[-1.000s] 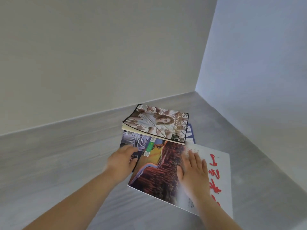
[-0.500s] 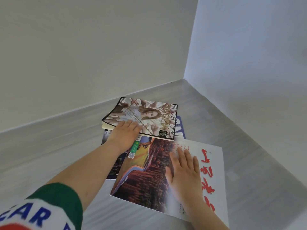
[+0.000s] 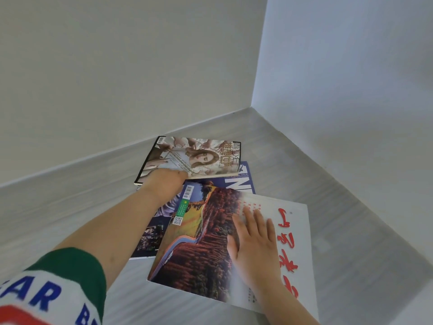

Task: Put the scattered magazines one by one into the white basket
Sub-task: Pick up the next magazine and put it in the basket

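While left hand (image 3: 164, 184) reaches under top magazine (image 3: 194, 158), fingers hidden, grip can't tell, right hand (image 3: 255, 245) lies flat, fingers straight, on front magazine (image 3: 201, 242). Risk: 1-handed lift sags, pages splay, blue magazine (image 3: 239, 186) underneath shifts.

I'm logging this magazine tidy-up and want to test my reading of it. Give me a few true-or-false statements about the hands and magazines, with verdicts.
1. The right hand lies flat, fingers straight, on the landscape magazine. True.
2. The white basket stands beside the magazines. False: no basket is in view.
3. The left hand is at the near edge of the portrait magazine, with its fingers hidden under that edge. True.
4. The portrait magazine lies under the blue magazine. False: it lies on top of the blue magazine.
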